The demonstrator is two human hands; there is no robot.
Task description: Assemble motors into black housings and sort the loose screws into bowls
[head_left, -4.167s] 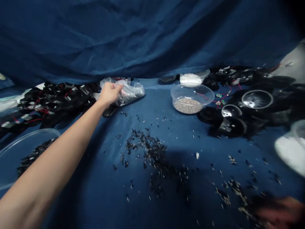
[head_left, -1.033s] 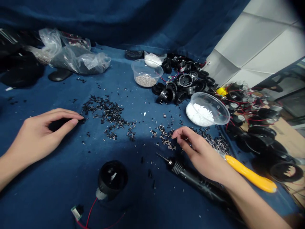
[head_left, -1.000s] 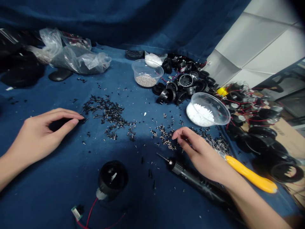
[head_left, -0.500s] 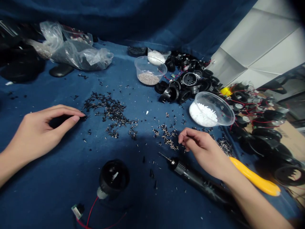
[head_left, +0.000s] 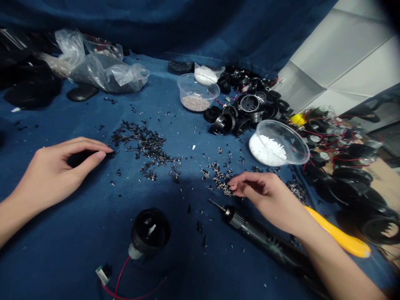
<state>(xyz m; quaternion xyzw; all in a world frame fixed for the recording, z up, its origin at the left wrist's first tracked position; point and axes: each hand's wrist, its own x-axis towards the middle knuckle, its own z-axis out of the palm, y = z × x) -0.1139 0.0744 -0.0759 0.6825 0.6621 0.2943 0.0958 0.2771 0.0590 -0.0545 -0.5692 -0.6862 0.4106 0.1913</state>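
Note:
My left hand (head_left: 53, 175) rests arched on the blue cloth. Its thumb and forefinger tips meet at the near edge of a pile of black screws (head_left: 143, 146); what they pinch is too small to make out. My right hand (head_left: 268, 198) lies over a scatter of small silvery screws (head_left: 218, 179), fingertips pinched at its edge. A black electric screwdriver (head_left: 250, 229) lies under my right wrist, bit pointing left. A black round housing (head_left: 150, 230) with red wires and a small board (head_left: 101, 275) stands in front of me.
A clear bowl of white pellets (head_left: 290, 137) and a clear bowl of grey bits (head_left: 187, 83) stand beyond. Black round housings (head_left: 246, 112) heap at the back and the right (head_left: 350, 183). Plastic bags (head_left: 100, 73) lie far left. A yellow-handled tool (head_left: 343, 239) lies beside my right forearm.
My left hand left the plastic bag and settled by the black screws. Over the last second my right hand slid slightly left onto the silvery screws, its fingers closing into a pinch.

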